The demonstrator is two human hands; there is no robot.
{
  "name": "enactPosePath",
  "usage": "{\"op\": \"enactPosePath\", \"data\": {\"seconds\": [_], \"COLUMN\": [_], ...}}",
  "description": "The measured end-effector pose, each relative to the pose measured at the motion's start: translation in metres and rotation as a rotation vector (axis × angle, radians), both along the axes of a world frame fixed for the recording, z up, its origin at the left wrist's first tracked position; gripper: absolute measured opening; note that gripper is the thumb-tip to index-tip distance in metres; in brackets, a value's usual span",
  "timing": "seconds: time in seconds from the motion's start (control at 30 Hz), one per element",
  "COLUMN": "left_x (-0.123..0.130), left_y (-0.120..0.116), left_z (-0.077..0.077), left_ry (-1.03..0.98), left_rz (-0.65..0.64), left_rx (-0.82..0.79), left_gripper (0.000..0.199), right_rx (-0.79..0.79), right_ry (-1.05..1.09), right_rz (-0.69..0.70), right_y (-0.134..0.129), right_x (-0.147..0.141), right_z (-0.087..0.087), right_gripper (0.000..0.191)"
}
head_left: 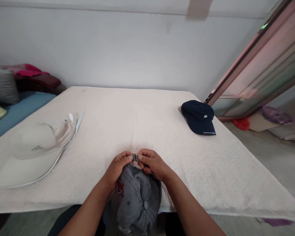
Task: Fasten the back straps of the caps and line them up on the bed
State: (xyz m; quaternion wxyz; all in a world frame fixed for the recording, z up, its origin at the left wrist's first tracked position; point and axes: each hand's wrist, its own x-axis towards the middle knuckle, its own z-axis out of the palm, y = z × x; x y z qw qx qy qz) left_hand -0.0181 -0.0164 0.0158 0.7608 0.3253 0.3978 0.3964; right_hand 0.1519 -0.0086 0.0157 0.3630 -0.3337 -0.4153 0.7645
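Observation:
A grey baseball cap (139,200) with a red patch on its side hangs from both hands at the near edge of the table, crown toward me. My left hand (119,165) pinches the left end of the cap's back strap (135,157), close to a small metal buckle. Thumb and fingers of my right hand (151,164) are closed on the strap's right end. The two hands almost meet at the buckle. How the strap runs through it is too small to tell.
A white wide-brimmed hat (36,147) lies at the left on the cloth-covered table (127,114). A navy cap (198,116) rests near the right edge. Cushions (2,85) sit beyond the left side; a framed glass door (255,59) stands at the right.

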Motion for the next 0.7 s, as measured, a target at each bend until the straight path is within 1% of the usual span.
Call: {"op": "enactPosePath", "data": {"seconds": [0.17,0.33,0.43,0.6,0.7], "left_x": [-0.0012,0.0004,0.0025,0.0024,-0.0003], "left_y": [-0.0001,-0.0009,-0.0002,0.0005,-0.0006], "left_z": [-0.0002,0.0012,0.0014,-0.0009,-0.0008], "left_ry": [-0.005,-0.021,-0.029,0.027,0.014], "left_rz": [-0.037,-0.068,-0.091,-0.026,-0.027], "left_rx": [-0.015,-0.018,-0.006,-0.040,-0.072], "left_gripper": [0.012,0.009,0.012,0.010,0.010], "right_rx": [0.029,0.029,0.027,0.066,0.107], "right_ry": [-0.015,-0.007,0.011,0.022,0.015], "right_rz": [0.035,0.015,0.021,0.043,0.041], "right_y": [-0.0001,-0.0005,-0.0012,-0.0015,-0.0007], "right_x": [0.0031,-0.0002,-0.0032,-0.0033,-0.0018], "right_z": [0.0001,0.0008,0.0038,0.0054,0.0020], "right_gripper": [0.024,0.023,0.025,0.023,0.018]}}
